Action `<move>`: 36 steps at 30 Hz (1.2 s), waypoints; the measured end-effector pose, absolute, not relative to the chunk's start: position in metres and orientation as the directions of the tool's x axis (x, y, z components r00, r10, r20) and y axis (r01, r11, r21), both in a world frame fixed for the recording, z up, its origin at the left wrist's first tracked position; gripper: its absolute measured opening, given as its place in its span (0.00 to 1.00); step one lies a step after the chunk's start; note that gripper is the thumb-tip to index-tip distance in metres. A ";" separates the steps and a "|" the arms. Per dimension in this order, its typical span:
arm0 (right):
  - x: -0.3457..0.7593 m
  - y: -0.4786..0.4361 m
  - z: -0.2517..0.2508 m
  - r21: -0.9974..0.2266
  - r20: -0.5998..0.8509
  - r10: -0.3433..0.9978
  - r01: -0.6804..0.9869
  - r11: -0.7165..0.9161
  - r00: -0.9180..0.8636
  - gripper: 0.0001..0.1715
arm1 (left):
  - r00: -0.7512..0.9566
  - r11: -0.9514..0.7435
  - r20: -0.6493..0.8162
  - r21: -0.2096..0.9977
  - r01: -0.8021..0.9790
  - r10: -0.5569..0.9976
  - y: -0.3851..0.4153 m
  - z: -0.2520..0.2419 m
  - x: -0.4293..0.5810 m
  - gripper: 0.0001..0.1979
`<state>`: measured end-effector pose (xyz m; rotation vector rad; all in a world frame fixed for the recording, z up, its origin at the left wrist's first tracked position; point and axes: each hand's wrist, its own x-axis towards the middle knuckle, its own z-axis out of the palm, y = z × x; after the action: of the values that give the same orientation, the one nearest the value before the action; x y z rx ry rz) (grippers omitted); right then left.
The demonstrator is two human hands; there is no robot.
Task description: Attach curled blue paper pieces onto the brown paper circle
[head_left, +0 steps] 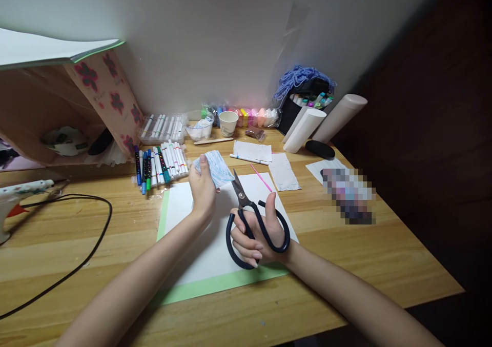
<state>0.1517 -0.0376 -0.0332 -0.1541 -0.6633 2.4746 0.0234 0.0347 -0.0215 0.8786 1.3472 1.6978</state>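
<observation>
Between the thumb and fingers of my left hand (203, 190) is a piece of paper coloured with blue strokes (218, 167). My right hand (261, 234) holds black-handled scissors (241, 196), its fingers through the loops and the blades pointing up toward the paper's right edge. The blades look nearly closed, and whether they touch the paper I cannot tell. Both hands are above a white sheet (215, 254) with a green border. A pink stick (261, 178) lies at the sheet's upper right, near two loose paper pieces (284, 171) and a white marker (249, 159).
Markers (157, 165) lie at the left, before a pink box (103, 96). A glue gun (23, 190) and its black cable are at far left. A paper cup (228, 123), plastic bowl (200, 127), clay packs (253, 116) and white rolls (305, 130) stand along the back.
</observation>
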 end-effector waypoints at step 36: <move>0.149 -0.031 -0.043 -0.536 0.109 0.664 -0.606 -0.587 -0.740 0.46 | -0.396 -0.026 -0.023 0.992 -0.120 0.918 0.026 -0.025 0.031 0.24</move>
<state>0.1488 -0.0308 -0.0433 -0.1333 -0.7248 2.2961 0.0305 0.0257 -0.0250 0.8958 1.4021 1.5583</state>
